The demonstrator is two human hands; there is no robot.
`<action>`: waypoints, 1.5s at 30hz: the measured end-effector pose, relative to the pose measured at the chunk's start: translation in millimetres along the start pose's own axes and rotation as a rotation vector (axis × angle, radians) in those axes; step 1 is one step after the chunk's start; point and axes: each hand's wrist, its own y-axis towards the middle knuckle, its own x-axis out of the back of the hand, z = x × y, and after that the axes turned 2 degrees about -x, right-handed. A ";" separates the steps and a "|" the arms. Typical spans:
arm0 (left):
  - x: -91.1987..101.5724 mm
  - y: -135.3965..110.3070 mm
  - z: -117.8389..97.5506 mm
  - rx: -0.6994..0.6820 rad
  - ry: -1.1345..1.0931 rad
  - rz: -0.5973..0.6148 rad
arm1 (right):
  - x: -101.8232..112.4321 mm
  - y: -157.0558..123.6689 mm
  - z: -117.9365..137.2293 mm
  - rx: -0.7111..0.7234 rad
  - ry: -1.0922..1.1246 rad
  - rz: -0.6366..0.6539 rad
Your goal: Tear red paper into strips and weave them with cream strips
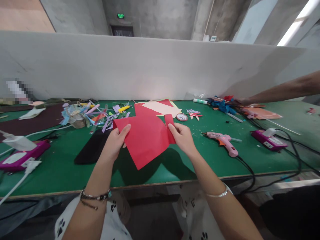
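A sheet of red paper (147,138) is held up above the green table, tilted with one corner hanging toward me. My left hand (116,140) pinches its left edge, thumb on top. On the opposite side, my right hand (182,135) grips the paper where a strip is bent or folded over along the edge; whether that strip is attached cannot be seen. Behind the sheet lie more red and pale pink papers (162,107). A small round tin or disc (182,117) and a red and white cut-paper piece (194,114) lie just past my right hand.
A pink glue gun (223,141) lies to the right, its cord running off the table edge. Purple power strips (268,139) stand on both sides. A black phone-like slab (91,148) and a jar with paper ribbons (77,118) are at left. Another person's arm (280,88) reaches in from the right.
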 end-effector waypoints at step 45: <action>31.6 -8.4 -18.4 -0.288 -0.355 -0.217 | 15.1 2.8 0.4 0.410 -0.740 0.638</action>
